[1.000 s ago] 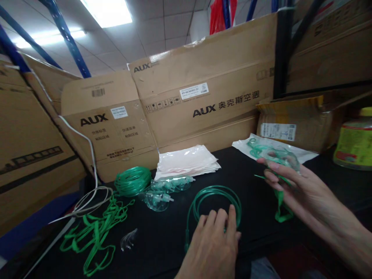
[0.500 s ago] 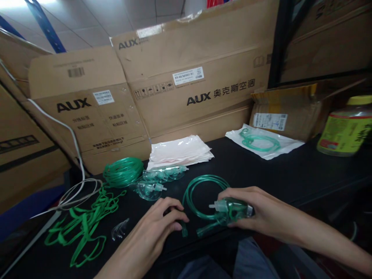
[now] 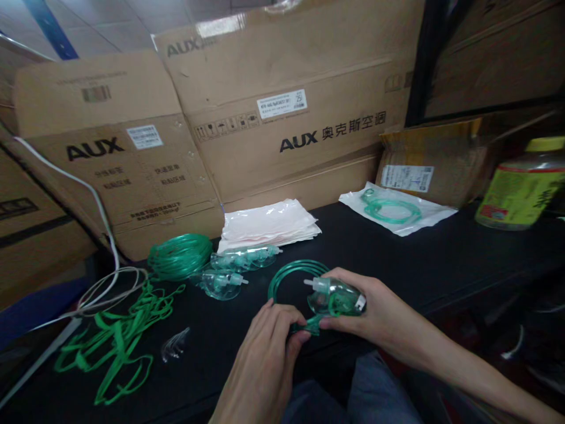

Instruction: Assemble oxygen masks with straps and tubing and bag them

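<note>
My right hand (image 3: pixel 368 300) is closed around a clear green oxygen mask (image 3: pixel 339 299), its pale nozzle pointing left. A loop of green tubing (image 3: pixel 280 277) lies on the black table just behind my hands. My left hand (image 3: pixel 273 344) has thumb and fingers pinched together on the green tubing's end, right beside the mask; the fingers partly hide that end. More clear masks (image 3: pixel 220 284) lie behind my left hand, several nested in a row. To the left are flat green elastic straps (image 3: pixel 132 330) and a few thin clear pieces (image 3: pixel 175 344) too small to name.
A big coil of green tubing (image 3: pixel 180 256) sits at back left beside white cables (image 3: pixel 117 247). White pouches (image 3: pixel 269 224) are stacked at the back. A pouch with tubing (image 3: pixel 428 207) and a yellow-labelled bottle (image 3: pixel 516 194) stand right. Cardboard boxes (image 3: pixel 247 171) wall the rear.
My left hand has moved right to the mask and pinches the tubing end beside it. My right hand has shifted slightly left and up with the mask. The view has tilted a little.
</note>
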`<state>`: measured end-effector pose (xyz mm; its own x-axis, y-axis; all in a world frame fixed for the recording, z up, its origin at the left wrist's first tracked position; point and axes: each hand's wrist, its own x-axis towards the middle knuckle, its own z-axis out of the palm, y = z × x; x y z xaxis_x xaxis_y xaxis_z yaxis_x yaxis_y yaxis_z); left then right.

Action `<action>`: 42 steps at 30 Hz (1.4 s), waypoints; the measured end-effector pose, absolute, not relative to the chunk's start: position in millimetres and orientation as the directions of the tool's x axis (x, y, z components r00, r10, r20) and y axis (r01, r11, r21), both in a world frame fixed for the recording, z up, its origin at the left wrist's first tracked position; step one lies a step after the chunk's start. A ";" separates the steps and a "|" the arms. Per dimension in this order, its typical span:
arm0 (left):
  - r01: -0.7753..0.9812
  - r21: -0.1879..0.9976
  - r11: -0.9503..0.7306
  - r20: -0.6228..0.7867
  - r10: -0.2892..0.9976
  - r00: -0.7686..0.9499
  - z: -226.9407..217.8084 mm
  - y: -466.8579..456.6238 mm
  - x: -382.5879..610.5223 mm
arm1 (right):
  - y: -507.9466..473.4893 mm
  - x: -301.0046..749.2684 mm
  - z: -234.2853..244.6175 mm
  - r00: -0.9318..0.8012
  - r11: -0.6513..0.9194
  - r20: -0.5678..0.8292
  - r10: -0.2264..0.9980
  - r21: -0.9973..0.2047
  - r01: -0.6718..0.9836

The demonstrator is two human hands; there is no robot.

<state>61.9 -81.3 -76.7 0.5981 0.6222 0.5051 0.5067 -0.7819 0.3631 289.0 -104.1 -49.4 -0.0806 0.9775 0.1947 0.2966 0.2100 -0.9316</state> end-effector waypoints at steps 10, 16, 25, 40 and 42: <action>0.390 0.378 -0.840 0.462 0.536 0.707 -66.8 -76.8 47.1 | -103.6 298.1 -22.8 -0.202 0.109 0.124 0.972 -0.990 -0.087; 0.342 0.396 -0.852 0.463 0.507 0.727 -62.7 -75.0 31.4 | -87.2 273.9 -22.1 -0.425 0.029 0.088 0.901 -0.989 -0.142; 0.536 0.576 -0.618 0.458 0.786 0.415 -45.6 -73.6 28.6 | -86.3 268.9 -37.7 -0.438 0.074 0.140 0.888 -0.984 -0.165; 0.512 0.557 -0.654 0.512 0.756 0.408 -44.1 -61.5 29.5 | -89.2 268.2 -32.9 -0.462 0.159 0.164 0.872 -0.986 -0.050; 0.504 0.543 -0.671 0.528 0.740 0.417 -43.5 -61.3 29.4 | -89.6 266.9 -31.9 -0.447 0.167 0.161 0.880 -0.986 -0.025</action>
